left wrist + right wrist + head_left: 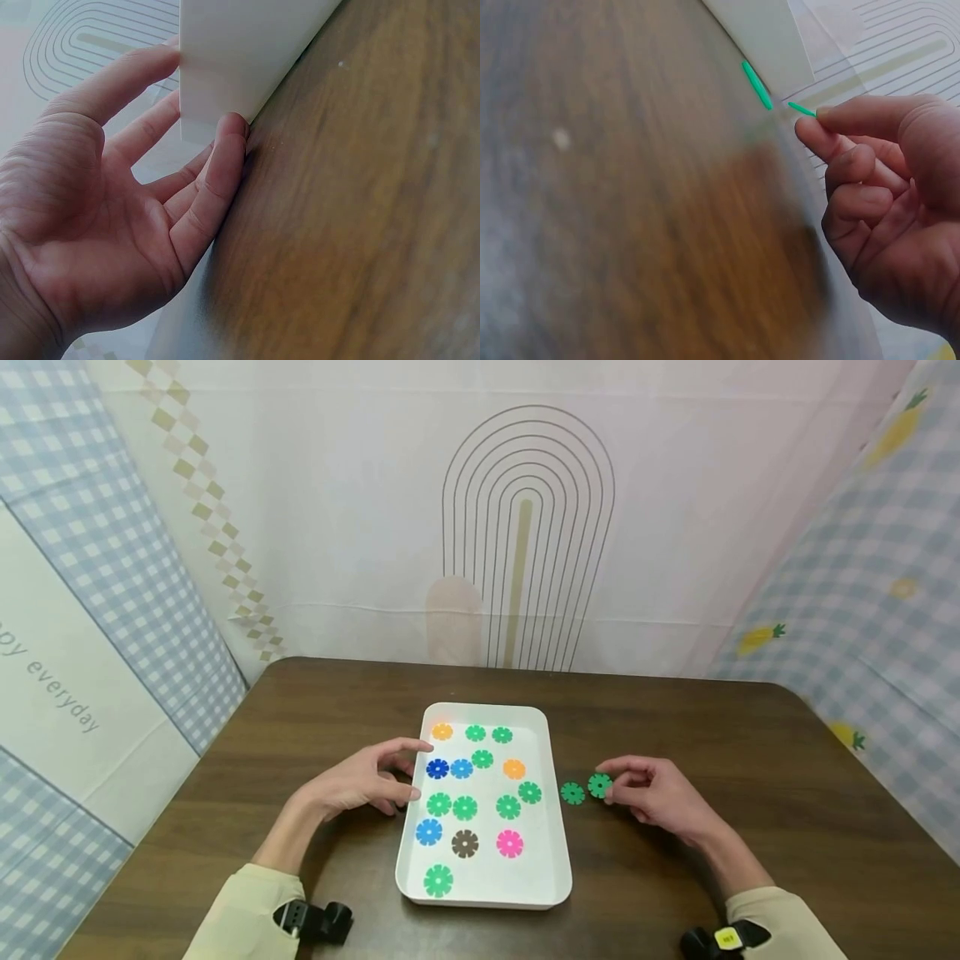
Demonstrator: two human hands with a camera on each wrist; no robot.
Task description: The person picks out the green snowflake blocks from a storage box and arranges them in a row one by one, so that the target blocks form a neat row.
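A white tray (558,860) holds several flat, notched snowflake discs, among them a pink disc (509,843), a brown disc (465,843) and a dark blue disc (437,768). Against the tray's left side rests my left hand (367,781); in the left wrist view its fingertips touch the outer wall (232,67). Right of the tray, my right hand (656,793) pinches a green snowflake disc (599,785) between thumb and forefinger, raised off the table in the right wrist view. Beside the tray's right wall lies another green snowflake disc (572,793) on the table.
The dark wooden table (750,760) reaches out on both sides of the tray. A pale printed cloth (360,527) hangs behind it, with blue checked cloth (847,610) at the right. Black camera straps (315,921) circle the wrists.
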